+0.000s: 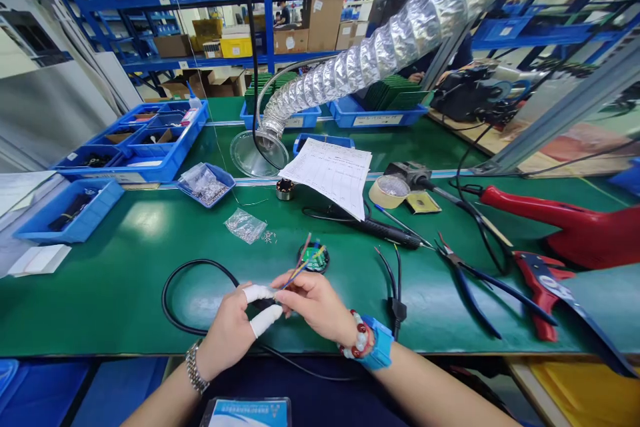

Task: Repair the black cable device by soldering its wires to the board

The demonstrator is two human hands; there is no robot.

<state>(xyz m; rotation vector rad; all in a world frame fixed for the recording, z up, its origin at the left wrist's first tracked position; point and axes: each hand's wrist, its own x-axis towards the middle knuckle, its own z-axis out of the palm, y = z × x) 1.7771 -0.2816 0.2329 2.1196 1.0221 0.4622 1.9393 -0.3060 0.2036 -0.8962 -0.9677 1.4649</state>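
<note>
My left hand (pixel 235 327), with white covers on thumb and index finger, is closed round a dark part at the end of a black cable (pixel 183 267). The cable loops out to the left over the bench. Close beside it, my right hand (pixel 317 303) pinches several thin coloured wires (pixel 300 269), among them yellow, blue and red. Their free ends point up and away from me. Just behind the wires lies a round green circuit board (pixel 314 257) in a dark rim. My fingers hide where wires and cable meet.
A bag of screws (pixel 245 225) lies ahead, with a blue bin (pixel 207 185) behind it. To the right are a black plug lead (pixel 397 309), pliers (pixel 475 287), a red-handled wire stripper (pixel 543 300) and a soldering iron (pixel 390 232). A foil duct (pixel 370 57) hangs overhead.
</note>
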